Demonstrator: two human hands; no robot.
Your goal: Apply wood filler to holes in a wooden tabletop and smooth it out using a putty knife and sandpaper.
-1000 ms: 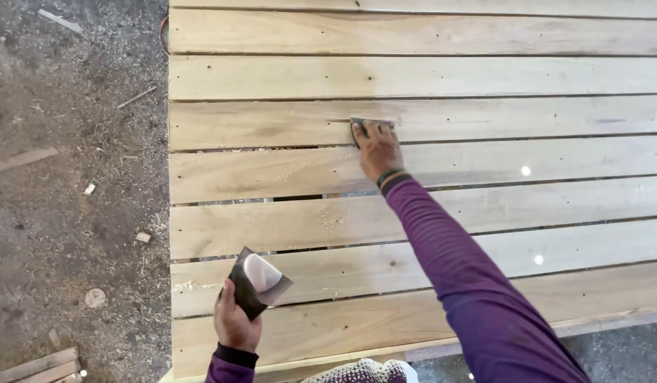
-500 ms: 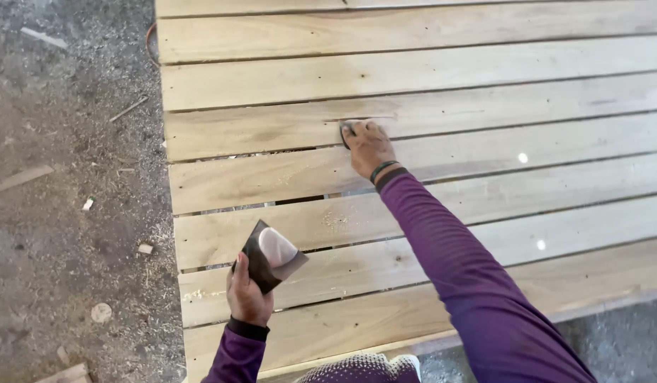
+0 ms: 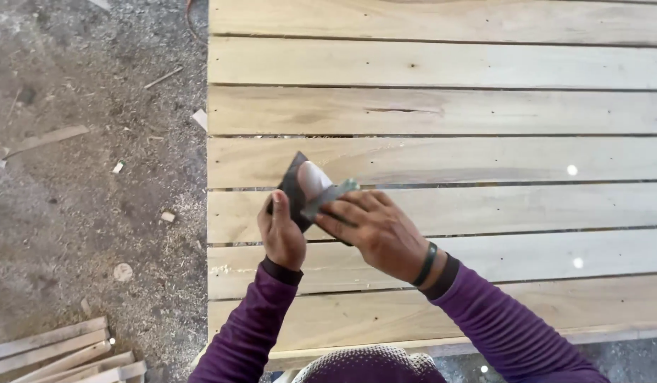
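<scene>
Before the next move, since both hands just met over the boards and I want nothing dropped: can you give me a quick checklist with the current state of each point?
1. Left hand grips the dark square plate: ok.
2. Pale filler sits on the plate: ok, a lump shows.
3. Right hand holds the small scraper blade: ok, its edge lies at the filler.
4. Filler loaded on the blade: cannot tell.
5. Crack in the third board from the top in view: not ok, open and unfilled.
6. Slatted wooden panel lies flat: ok; loose offcuts lie on the ground, apart from it.
</scene>
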